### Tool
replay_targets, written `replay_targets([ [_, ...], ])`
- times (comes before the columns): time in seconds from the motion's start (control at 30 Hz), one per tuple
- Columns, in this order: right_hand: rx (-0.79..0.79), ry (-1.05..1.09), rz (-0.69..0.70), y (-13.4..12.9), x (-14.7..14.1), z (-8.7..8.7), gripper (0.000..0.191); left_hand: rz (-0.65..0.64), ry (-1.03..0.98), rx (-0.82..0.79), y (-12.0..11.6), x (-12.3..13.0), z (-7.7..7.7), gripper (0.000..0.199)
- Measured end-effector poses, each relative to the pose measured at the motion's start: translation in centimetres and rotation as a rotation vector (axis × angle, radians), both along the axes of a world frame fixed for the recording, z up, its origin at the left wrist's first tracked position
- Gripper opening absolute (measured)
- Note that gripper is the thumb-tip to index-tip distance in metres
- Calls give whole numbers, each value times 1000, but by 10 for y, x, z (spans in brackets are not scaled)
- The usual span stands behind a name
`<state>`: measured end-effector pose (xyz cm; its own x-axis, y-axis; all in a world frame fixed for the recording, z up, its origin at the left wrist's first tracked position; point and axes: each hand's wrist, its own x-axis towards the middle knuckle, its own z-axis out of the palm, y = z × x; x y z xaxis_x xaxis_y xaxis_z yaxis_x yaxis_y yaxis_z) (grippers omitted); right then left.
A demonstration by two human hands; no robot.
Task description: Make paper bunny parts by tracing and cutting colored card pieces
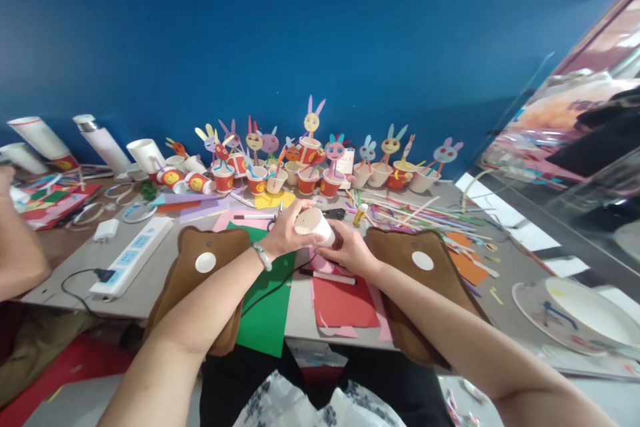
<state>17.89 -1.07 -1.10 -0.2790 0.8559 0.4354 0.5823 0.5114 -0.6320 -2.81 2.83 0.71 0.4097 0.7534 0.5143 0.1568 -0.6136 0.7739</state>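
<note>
Between my two hands, above the middle of the table, is a white paper cup [316, 224], tilted with its flat round end toward me. My left hand [287, 232], with a bangle at the wrist, wraps its fingers and thumb round the left side. My right hand [350, 250] grips the lower right side, its fingers curled against the cup. Below the hands lie a green paper sheet [265, 307], red paper [345, 307] and a white marker [327, 276]. Scissors, partly hidden, are by my left hand.
Along the blue wall stand several paper cups with rabbit-faced stick figures [335, 150]. Colored sticks [415, 210] and a yellow glue bottle [359, 215] lie at right. Brown pads [200, 280] flank the work spot. A power strip [133, 257] and another person's arm [20, 240] are at left.
</note>
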Motion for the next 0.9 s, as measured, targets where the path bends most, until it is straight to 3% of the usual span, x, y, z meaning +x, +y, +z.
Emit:
replay_targets([
  [0.13, -8, 45, -16, -1, 0, -3, 48, -74, -34, 22, -3, 2, 1, 81],
  [0.37, -91, 120, 60, -5, 7, 3, 53, -178, -39, -253, -7, 4, 6, 82],
  [0.7, -105, 72, 103, -7, 17, 4, 66, -246, -95, -279, -7, 6, 8, 70],
  [0.8, -139, 96, 158, -8, 20, 7, 68, -249, -170, -338, -6, 4, 10, 64],
  [0.9, -170, 83, 204, -10, 25, 12, 58, -217, -307, -400, 1, -3, 10, 61],
])
